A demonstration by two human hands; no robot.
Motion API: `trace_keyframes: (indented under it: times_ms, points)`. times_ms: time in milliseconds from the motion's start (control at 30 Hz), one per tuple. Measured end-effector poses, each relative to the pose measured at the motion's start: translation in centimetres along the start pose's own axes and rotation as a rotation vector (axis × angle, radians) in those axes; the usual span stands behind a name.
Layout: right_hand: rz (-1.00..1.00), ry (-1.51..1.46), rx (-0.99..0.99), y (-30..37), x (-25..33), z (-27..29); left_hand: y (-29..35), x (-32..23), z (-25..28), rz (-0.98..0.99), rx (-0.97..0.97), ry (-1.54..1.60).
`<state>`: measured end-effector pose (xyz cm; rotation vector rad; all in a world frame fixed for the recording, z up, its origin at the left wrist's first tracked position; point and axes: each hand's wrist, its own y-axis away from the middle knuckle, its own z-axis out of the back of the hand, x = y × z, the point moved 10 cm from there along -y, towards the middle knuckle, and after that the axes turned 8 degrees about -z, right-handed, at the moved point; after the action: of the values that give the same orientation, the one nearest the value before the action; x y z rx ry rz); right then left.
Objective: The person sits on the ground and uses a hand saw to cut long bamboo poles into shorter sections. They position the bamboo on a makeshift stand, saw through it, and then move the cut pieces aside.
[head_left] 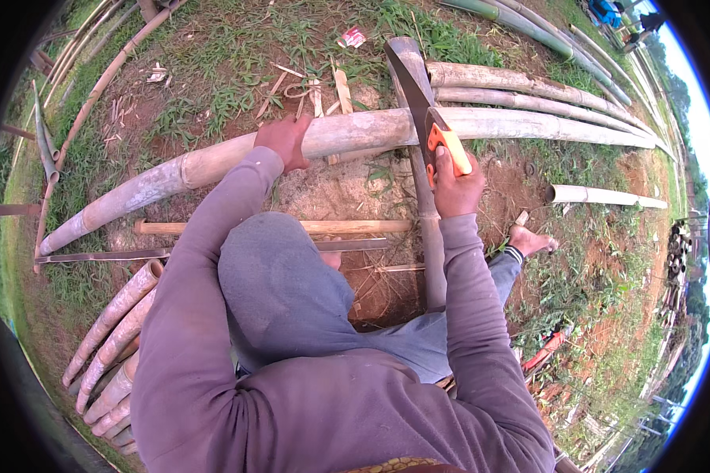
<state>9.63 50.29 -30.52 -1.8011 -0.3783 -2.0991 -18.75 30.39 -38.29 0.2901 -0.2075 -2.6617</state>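
A long, pale bamboo pole (355, 132) lies crosswise in front of me, resting over another bamboo piece (427, 213) that runs away from me on the ground. My left hand (285, 142) is wrapped over the pole's top, left of that crossing. In my right hand (458, 183) is the orange handle of a handsaw (412, 83). The dark blade points away from me and lies across the pole near the crossing. Whether its teeth have entered the bamboo, I cannot tell.
Closer to me lie a wooden handle (355, 226) and a long dark metal blade (102, 256). Cut bamboo lengths (118, 339) are stacked at the lower left. More poles (521, 77) stretch off at the upper right. A short bamboo piece (603, 195) lies at right.
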Motion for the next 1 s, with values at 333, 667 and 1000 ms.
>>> trace_keyframes:
  times_ms: [333, 667, 1000]
  points:
    - [-0.093, 0.128, -0.004, 20.2, -1.3, 13.4, 1.3, 1.5, -0.6, 0.017, -0.018, 0.047]
    - [0.019, -0.017, -0.015, 5.5, -0.7, 2.9, 0.8, 0.4, 0.6, 0.004, 0.016, 0.054]
    - [-0.137, -0.057, -0.003, 9.7, -3.2, 5.6, 0.7, 0.5, -0.2, 0.012, 0.002, 0.016]
